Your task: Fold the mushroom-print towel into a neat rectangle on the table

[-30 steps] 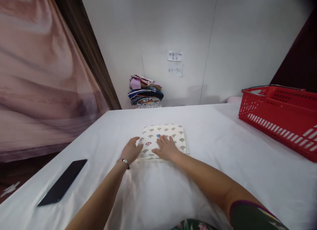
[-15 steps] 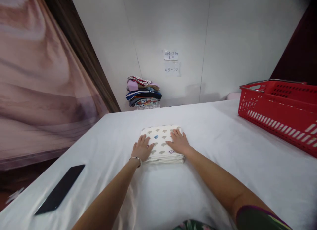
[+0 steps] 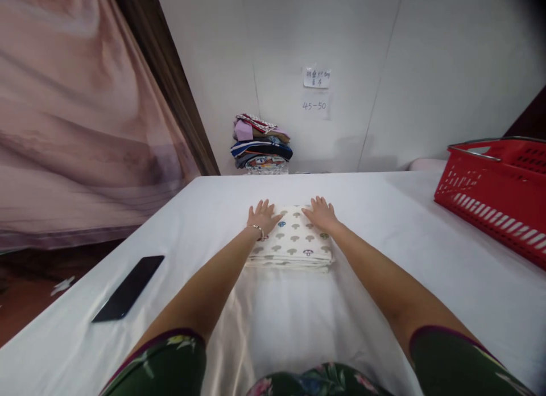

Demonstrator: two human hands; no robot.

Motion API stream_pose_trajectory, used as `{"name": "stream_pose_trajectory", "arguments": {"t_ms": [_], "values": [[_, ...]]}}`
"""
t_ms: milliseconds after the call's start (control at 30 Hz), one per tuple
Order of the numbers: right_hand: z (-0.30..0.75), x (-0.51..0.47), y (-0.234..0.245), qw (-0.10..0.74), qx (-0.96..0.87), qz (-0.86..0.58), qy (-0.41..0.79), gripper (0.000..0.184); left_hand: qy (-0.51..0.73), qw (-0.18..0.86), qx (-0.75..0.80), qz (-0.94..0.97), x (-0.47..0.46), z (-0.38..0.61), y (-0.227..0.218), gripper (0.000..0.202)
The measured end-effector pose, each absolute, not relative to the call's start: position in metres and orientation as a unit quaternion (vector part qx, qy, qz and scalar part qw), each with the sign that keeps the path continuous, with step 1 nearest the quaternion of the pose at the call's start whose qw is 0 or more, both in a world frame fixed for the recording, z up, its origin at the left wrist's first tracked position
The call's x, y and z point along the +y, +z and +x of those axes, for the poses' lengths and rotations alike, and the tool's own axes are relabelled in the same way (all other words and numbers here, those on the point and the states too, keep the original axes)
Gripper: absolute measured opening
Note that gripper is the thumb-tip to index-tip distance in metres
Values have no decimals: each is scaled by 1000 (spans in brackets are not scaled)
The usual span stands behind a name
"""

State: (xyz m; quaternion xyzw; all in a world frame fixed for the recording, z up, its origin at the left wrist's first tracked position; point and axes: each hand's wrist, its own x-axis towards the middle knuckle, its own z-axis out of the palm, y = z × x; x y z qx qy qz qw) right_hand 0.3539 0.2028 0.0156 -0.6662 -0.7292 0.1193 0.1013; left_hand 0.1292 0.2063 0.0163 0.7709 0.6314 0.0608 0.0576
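A folded cream cloth with a mushroom print (image 3: 294, 242) lies on the white table (image 3: 384, 242) in front of me. My left hand (image 3: 262, 215) rests flat on the cloth's far left corner, fingers spread, with a bracelet at the wrist. My right hand (image 3: 321, 211) lies flat on the far right corner, fingers stretched out. Both hands are open and hold nothing.
A black phone (image 3: 129, 287) lies near the table's left edge. A red plastic basket (image 3: 495, 185) stands at the right. A stack of folded clothes (image 3: 261, 148) sits against the back wall under paper labels (image 3: 316, 77). A pink curtain (image 3: 72, 128) hangs at left.
Both hands slid from the cloth's near part to its far corners. The right hand first moved from the middle to the right side. The view shifted.
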Motion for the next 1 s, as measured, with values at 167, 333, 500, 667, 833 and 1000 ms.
{"name": "stream_pose_trajectory", "arguments": {"t_ms": [167, 333, 500, 667, 833, 1000], "values": [[350, 202, -16, 116, -742, -649, 121, 68, 66, 103, 648, 752, 220, 111, -13, 69], [357, 203, -10, 250, -685, -631, 263, 65, 76, 100, 644, 755, 221, 109, -17, 70], [383, 169, 6, 339, -603, -654, 307, 51, 65, 108, 647, 752, 219, 112, -4, 68], [409, 108, 4, 346, -529, -657, 411, 28, 123, 103, 629, 761, 191, 137, 24, 63], [410, 76, -6, 306, -459, -613, 565, 25, 192, 113, 438, 871, 117, 186, 29, 48], [405, 72, -8, 324, -390, -555, 660, 21, 195, 113, 409, 884, 83, 212, 14, 35]]}}
